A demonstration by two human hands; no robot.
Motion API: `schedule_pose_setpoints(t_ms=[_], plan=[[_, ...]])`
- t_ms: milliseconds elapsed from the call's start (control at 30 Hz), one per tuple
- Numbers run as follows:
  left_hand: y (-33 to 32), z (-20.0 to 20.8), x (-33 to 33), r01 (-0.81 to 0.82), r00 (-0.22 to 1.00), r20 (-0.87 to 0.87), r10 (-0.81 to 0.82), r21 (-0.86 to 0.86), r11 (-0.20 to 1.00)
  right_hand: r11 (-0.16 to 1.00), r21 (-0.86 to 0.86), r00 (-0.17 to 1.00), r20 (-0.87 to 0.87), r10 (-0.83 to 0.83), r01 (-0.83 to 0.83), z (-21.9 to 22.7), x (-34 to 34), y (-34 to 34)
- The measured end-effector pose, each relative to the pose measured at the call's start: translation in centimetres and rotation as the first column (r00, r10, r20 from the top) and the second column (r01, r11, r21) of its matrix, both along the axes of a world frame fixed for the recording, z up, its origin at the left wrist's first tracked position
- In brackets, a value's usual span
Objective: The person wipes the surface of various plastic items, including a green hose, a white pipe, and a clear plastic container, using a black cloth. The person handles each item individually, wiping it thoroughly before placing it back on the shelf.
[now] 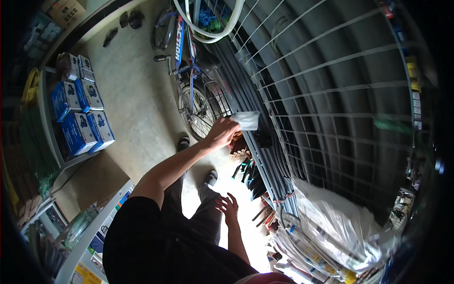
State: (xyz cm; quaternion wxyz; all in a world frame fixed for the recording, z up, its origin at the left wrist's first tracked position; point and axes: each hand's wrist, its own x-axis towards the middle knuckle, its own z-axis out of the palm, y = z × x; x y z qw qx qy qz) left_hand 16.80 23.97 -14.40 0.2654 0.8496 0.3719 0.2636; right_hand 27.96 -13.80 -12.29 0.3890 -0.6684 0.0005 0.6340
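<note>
My left arm reaches forward and to the right, and my left hand (221, 132) is closed on the edge of a small flat whitish sheet (248, 121). Whether it is paper, cloth or plastic, I cannot tell. Just beyond the sheet stand long grey pipes (239, 78), and the rear wheel of a bicycle (191, 102) is close by on the left. Below the hand is a bunch of tools with brown and dark handles (240, 154), partly hidden. Lower down, my right hand (229, 207) hangs in front of my leg, fingers apart and holding nothing.
A wire grid (340, 87) with thick dark rolls behind it fills the right side. Clear plastic wrapping (331, 222) and coiled hoses (302, 248) lie at the lower right. Blue and white boxes (79, 132) are stacked on a shelf at left. Shoes (135, 20) lie on the far floor.
</note>
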Motion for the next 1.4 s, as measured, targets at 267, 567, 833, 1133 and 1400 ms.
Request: schedule_pose_setpoints(t_ms=[267, 567, 833, 1133, 1400], plan=[[-18.0, 18.9, -5.7, 0.034, 0.920, -0.382, 0.084, 0.291, 0.956, 0.582, 0.336, 0.486, 0.866, 0.120, -0.741, 14.4, 5.4, 3.3], [-43.0, 35.9, -4.6, -0.014, 0.964, -0.261, 0.055, 0.156, 0.988, 0.186, 0.421, 0.437, 0.898, 0.051, -0.888, 31.1, 5.6, -7.0], [-59.3, 41.2, 2.2, 0.083, 0.995, -0.068, -0.078, 0.082, 0.993, 0.392, 0.658, 0.763, 0.596, 0.251, -0.643, 34.4, 11.6, -26.8], [-71.5, 43.3, 11.8, 0.267, 0.946, 0.112, -0.305, 0.265, 0.927, 0.444, 0.587, 0.590, 0.794, -0.150, -0.677, 40.1, 19.7, -44.9], [-80.2, 49.4, 25.4, 0.291, 0.851, 0.300, -0.432, 0.415, 0.862, 0.715, 0.589, 0.434, 0.794, -0.426, -0.377, 47.1, 27.0, -56.8]])
